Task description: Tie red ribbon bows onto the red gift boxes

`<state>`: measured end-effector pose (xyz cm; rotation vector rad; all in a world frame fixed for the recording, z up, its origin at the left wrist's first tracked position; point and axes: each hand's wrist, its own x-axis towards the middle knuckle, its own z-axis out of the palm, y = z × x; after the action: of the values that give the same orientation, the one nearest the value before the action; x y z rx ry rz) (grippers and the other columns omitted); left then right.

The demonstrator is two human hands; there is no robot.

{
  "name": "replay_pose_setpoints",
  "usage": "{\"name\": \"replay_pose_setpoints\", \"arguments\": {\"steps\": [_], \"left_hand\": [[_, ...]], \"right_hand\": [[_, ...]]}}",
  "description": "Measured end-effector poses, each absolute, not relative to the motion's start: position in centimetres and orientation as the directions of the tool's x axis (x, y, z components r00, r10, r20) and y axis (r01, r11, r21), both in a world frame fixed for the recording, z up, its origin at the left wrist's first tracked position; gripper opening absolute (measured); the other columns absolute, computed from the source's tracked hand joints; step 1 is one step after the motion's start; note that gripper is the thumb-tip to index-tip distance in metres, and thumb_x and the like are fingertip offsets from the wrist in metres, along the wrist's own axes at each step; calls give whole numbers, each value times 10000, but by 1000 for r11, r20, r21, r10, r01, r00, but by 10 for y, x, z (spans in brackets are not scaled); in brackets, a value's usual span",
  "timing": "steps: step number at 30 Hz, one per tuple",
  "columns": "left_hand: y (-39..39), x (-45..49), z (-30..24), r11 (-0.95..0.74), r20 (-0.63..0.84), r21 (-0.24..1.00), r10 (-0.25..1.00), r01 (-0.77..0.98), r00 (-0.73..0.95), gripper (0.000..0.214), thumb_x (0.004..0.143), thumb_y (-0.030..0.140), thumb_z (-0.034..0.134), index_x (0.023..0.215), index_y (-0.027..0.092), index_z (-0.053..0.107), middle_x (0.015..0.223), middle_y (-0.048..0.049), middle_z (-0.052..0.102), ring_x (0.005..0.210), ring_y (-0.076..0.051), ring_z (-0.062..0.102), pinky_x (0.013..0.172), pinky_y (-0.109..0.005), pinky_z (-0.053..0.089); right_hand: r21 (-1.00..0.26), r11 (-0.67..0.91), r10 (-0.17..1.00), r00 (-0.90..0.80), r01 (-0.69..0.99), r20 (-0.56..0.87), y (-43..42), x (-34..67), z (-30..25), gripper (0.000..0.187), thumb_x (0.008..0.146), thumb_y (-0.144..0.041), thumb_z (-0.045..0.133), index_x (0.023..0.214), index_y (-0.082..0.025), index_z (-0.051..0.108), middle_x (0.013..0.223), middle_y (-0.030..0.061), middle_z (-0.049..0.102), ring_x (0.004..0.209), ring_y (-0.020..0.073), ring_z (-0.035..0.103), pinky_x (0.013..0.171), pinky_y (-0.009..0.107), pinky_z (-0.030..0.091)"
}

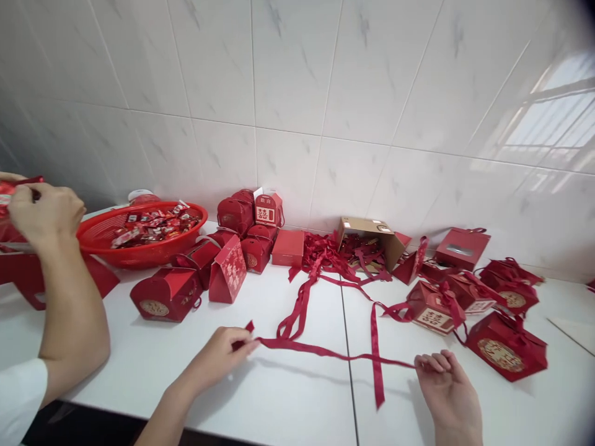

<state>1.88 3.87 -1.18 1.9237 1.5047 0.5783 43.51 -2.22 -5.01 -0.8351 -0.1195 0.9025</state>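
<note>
Your camera sits on your head, facing forward and down across the table [297, 402] to the wall [297, 80], which takes up roughly the top half. It looks from near enough that your left hand [222, 351] and right hand [449, 390] show large along the bottom, a co-worker's arm [74, 303] at the left.

I see that the ribbon [316, 350] is deep red. The triangular box [229, 274] is red with a paler flower pattern. The basket [139, 256] is bright orange-red, the table [274, 399] white, and the tiled wall [292, 74] white with grey streaks.
</note>
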Motion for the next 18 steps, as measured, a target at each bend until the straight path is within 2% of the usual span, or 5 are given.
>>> {"name": "replay_pose_setpoints", "arguments": {"steps": [4, 8, 12, 14, 18], "left_hand": [[49, -18, -30, -31, 65, 612, 998, 790, -11, 424, 821, 552, 464, 588, 198, 471, 558, 36, 437, 543, -145, 427, 559, -239, 352], [45, -21, -55, 9, 118, 585, 988, 811, -96, 379, 813, 564, 498, 806, 202, 612, 844, -44, 618, 765, -227, 606, 708, -312, 487], [31, 6, -71, 12, 390, 574, 875, 819, -287, 600, 829, 520, 505, 1326, 185, 469, 1404, -192, 385, 1288, -384, 425, 1042, -543, 361], [27, 14, -73, 32, 470, 567, 808, 823, -356, 599, 852, 497, 500, 1369, 203, 428, 1487, -185, 289, 1350, -399, 342, 1100, -578, 267], [26, 9, -76, 33, 486, 602, 778, 798, -399, 537, 866, 470, 484, 1337, 216, 436, 1462, -160, 350, 1357, -368, 343, 1116, -547, 274]], "right_hand": [[-902, 291, 697, 716, -317, -27, 4, 450, -48, 276, 668, -419, 666, 670, -227, 468, 520, -104, 381, 436, 83, 416, 534, 279, 469], [-986, 110, 793, 610, -125, 11, 74, 446, -44, 282, 765, -441, 679, 809, -170, 614, 751, 8, 627, 665, 156, 614, 642, 319, 520], [-987, -57, 841, 540, 149, 33, 158, 436, -44, 229, 918, -336, 606, 1052, -150, 626, 1059, 58, 646, 903, 184, 638, 791, 372, 543], [-962, -96, 852, 521, 258, 55, 193, 432, -45, 258, 939, -322, 581, 1146, -167, 599, 1169, 75, 614, 988, 203, 625, 844, 404, 538], [-908, -133, 854, 510, 398, 98, 240, 422, -47, 307, 935, -320, 587, 1205, -174, 573, 1239, 90, 582, 1047, 225, 609, 880, 435, 527]]}}
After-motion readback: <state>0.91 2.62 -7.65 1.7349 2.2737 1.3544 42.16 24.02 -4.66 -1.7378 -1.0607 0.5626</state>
